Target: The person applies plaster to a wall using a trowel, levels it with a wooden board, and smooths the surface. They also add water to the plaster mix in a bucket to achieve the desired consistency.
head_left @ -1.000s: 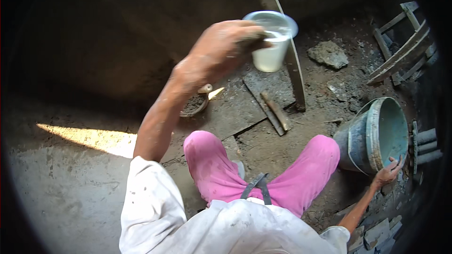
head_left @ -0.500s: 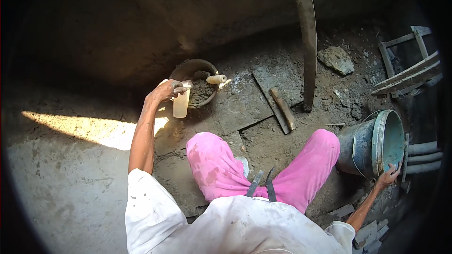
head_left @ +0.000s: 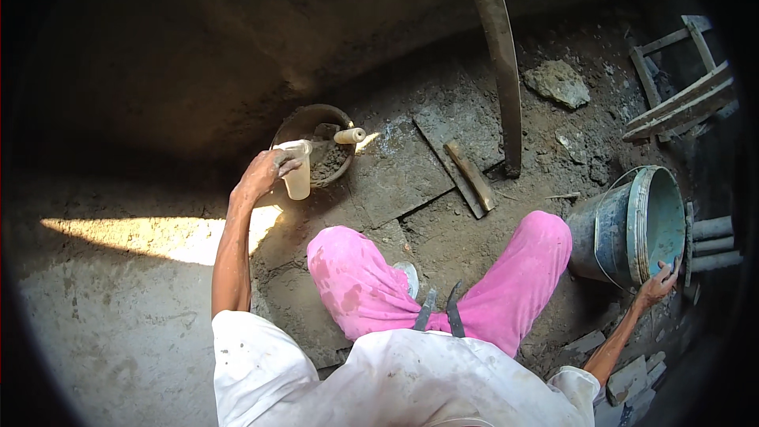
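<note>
In my left hand (head_left: pixel 267 172) is a translucent plastic cup (head_left: pixel 297 178), gripped by its upper edge, its open mouth facing up. It is at the near edge of a round mortar pan (head_left: pixel 299 124) and hides part of it. Grey wet mortar (head_left: pixel 330 164) lies in that pan, along with a trowel (head_left: pixel 349 136) whose pale handle juts over the right rim. Far to the right, my right hand (head_left: pixel 656 285) grips the lower rim of a blue-grey bucket (head_left: pixel 609 229), which is tipped with its mouth to the right.
A wooden stick (head_left: pixel 469 176) and a flat strip (head_left: pixel 447 164) lie on the slabs ahead. A long curved board (head_left: pixel 500 63) stands up beyond them. Rubble includes a large stone chunk (head_left: pixel 557 83). A wooden frame (head_left: pixel 684 91) and grey pipes (head_left: pixel 714 237) are at far right.
The view has shifted slightly. The cup in my left hand has turned so that its round mouth shows more. My right hand stays at the bucket's rim.
</note>
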The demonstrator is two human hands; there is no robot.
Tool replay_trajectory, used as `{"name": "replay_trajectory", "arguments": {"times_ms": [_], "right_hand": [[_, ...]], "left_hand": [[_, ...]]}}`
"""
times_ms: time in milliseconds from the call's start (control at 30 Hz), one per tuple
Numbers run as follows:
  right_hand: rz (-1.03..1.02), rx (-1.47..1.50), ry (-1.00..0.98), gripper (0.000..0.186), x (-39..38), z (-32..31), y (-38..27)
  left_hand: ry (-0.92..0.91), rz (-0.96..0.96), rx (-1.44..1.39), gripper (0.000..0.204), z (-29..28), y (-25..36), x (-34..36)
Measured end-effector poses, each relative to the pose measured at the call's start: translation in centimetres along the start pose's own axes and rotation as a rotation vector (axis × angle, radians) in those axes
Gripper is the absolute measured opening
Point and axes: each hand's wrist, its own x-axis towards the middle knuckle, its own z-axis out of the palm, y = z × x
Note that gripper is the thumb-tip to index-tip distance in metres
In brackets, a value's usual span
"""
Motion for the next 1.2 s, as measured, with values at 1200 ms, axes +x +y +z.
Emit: {"name": "replay_trajectory", "arguments": {"times_ms": [1200], "right_hand": [[0.020,-0.021,0.140,0.036,-2.0,-0.4,-0.9]], "left_hand": [[0.579,0.713,-0.426,0.040,3.8,34.5,12.6]]}}
